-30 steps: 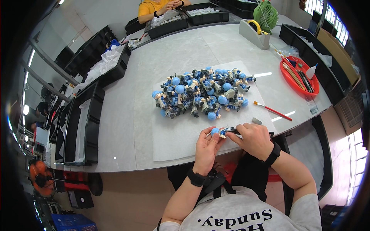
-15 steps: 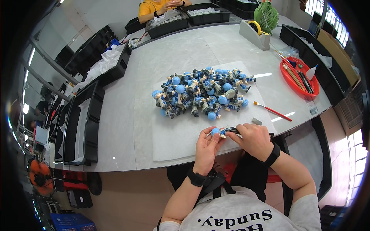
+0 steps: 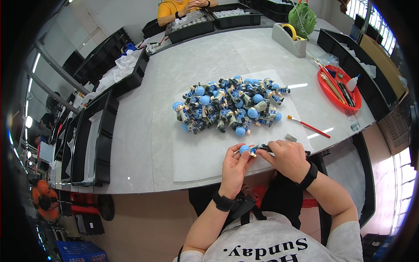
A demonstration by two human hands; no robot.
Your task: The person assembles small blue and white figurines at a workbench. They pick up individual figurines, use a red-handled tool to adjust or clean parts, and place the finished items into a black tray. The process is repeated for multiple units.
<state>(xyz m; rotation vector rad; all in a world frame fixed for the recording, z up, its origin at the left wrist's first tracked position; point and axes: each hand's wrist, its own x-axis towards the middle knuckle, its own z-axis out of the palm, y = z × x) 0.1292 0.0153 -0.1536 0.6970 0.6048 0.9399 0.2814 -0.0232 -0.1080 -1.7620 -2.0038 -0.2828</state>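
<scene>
One figurine [image 3: 247,149] in progress, a heap [image 3: 229,105] beyond.
Near side: left hand [image 3: 235,168] pinches it, right hand [image 3: 290,159] grips a black tool [image 3: 267,149]; farther, the heap lies on white sheeting [image 3: 196,159] — any finished, I can't tell.

In front of the figurine pile [image 3: 229,105], the right hand [image 3: 288,157] partly hides a black tool [image 3: 269,149]; beyond the pile, the top edge crops a co-worker [image 3: 167,11].

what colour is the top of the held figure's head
Light blue; the figure in the left hand shows best in the head view.
</scene>
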